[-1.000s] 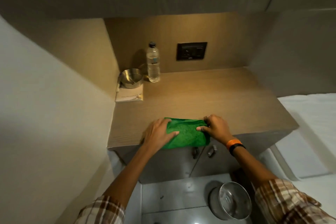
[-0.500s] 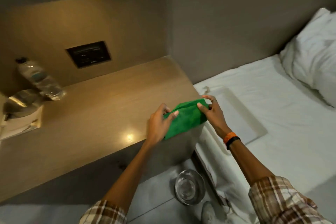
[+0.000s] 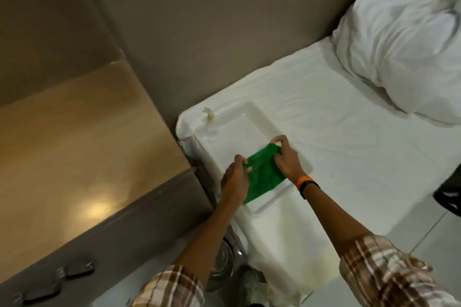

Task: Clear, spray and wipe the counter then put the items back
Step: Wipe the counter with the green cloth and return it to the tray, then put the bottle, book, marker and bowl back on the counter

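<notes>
— Since half a second ago both hands have carried the green cloth (image 3: pixel 262 173) off the corner of the counter (image 3: pixel 82 147) and out to the right, over the bed (image 3: pixel 349 157); the bottle and wall socket seen then have dropped out of view.

— Where exactly is the cloth?

— Held in the air above a white tray (image 3: pixel 239 132) that lies on the near left corner of the sheet. Whether its lower edge touches the tray, I cannot tell.

— And the hands?

— Left hand (image 3: pixel 234 179) is closed on the cloth's left edge, fingers curled over it. Right hand (image 3: pixel 287 157) pinches the far right edge, thumb and fingers gathered tight on the fabric. An orange band and a black band (image 3: pixel 308 184) sit on that wrist. Both forearms come out of rolled plaid sleeves (image 3: pixel 389 276).

— Anything else on the tray?

— At its far left corner stands something small and pale, perhaps a clear pump or spray bottle (image 3: pixel 210 122); it is too washed out to be sure.

— The counter?

— Bare wood on the left, with a bright light reflection near its front edge. Below it, cabinet handles (image 3: pixel 74 270) show on the grey front.

— And the bed?

— White pillow (image 3: pixel 399 40) at the far right. A metal bowl (image 3: pixel 224 264) sits on the floor, partly hidden behind the left forearm.
</notes>
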{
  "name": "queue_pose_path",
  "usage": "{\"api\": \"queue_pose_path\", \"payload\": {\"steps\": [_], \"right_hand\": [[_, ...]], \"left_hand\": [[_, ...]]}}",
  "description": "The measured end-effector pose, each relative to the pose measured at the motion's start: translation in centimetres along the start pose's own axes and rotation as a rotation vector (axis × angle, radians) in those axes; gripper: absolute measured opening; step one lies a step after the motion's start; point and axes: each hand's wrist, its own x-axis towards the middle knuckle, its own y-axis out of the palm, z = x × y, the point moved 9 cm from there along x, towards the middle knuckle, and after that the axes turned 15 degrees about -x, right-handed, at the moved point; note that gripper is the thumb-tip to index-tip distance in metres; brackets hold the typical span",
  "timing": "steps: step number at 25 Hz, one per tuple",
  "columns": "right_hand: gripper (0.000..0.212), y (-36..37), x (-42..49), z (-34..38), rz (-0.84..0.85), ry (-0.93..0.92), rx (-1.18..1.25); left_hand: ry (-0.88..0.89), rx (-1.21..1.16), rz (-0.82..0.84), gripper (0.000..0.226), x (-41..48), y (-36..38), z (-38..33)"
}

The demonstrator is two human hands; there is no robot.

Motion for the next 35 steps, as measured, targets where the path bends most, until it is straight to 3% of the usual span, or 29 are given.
{"api": "queue_pose_path", "payload": {"steps": [5,8,12,17,20,23,28,35], "right_hand": [[0.027,6.6,6.4,-9.1,0.039,0.021,-0.352],[0.054,10.1,7.7,-11.8,0.112,-0.088,-0.785],[0.075,8.7,6.1,-10.0,-0.001,-0.196,-0.891],[0.09,-1.5,0.6,4.0,-0.341,-0.409,-0.86],[0.093,-6.7,-2.9,13.5,-0.466,-0.532,-0.781],[0.094,-7.9,-7.1,23.1,-0.529,-0.695,-0.735],[0.095,-1.9,-14.1,36.3,-0.521,-0.892,-0.682],[0.099,14.1,-23.9,49.7,-0.434,-1.082,-0.696]], "left_hand": [[0.105,0.358,0.155,0.046,4.4,10.0,7.2],[0.09,0.663,0.257,0.071,5.7,12.9,11.2],[0.22,0.785,0.164,0.08,5.7,11.1,9.2],[0.474,0.689,-0.112,0.077,2.5,-0.1,-5.3],[0.508,0.609,-0.251,0.076,0.1,-9.2,-12.8],[0.509,0.657,-0.412,0.079,-3.3,-19.3,-15.8],[0.416,0.694,-0.619,0.08,-9.5,-33.8,-12.4],[0.151,0.783,-0.746,0.082,-19.7,-51.5,0.6]]}}
